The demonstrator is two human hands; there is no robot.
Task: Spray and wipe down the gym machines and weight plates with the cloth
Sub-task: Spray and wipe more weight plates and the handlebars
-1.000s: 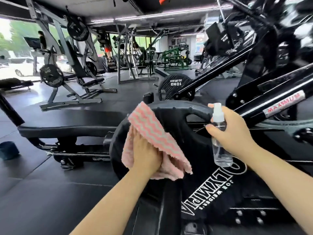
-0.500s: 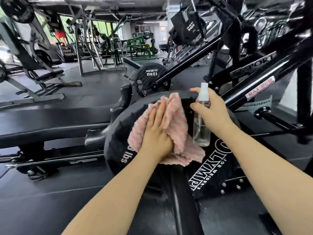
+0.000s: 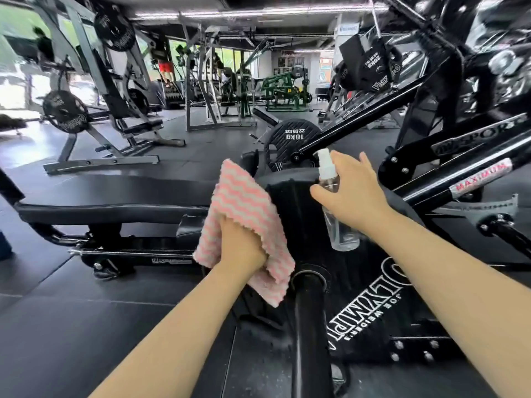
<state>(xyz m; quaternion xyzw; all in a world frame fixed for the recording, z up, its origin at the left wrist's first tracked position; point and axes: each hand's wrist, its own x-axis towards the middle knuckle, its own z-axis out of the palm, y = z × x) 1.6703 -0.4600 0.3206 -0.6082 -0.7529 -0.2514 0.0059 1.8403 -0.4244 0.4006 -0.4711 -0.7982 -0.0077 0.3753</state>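
Observation:
A large black weight plate (image 3: 370, 285) with white lettering sits on a black bar (image 3: 311, 326) right in front of me. My left hand (image 3: 244, 245) grips a pink and white striped cloth (image 3: 244, 208) against the plate's left side. The cloth's upper corner sticks up above the rim. My right hand (image 3: 353, 193) holds a small clear spray bottle (image 3: 334, 205) with a white nozzle over the plate's top edge. The nozzle points left.
A black padded bench (image 3: 115, 199) runs across the left. Behind the plate are a 10 kg plate (image 3: 290, 142) and the machine's black angled frame (image 3: 431, 179). Grey machines stand on the dark rubber floor (image 3: 71, 311) at the back left. A person stands far off.
My left hand has slid the cloth from the plate's upper middle down to its left side and bunched it in a grip. The bottle stays near the top rim. My view has shifted.

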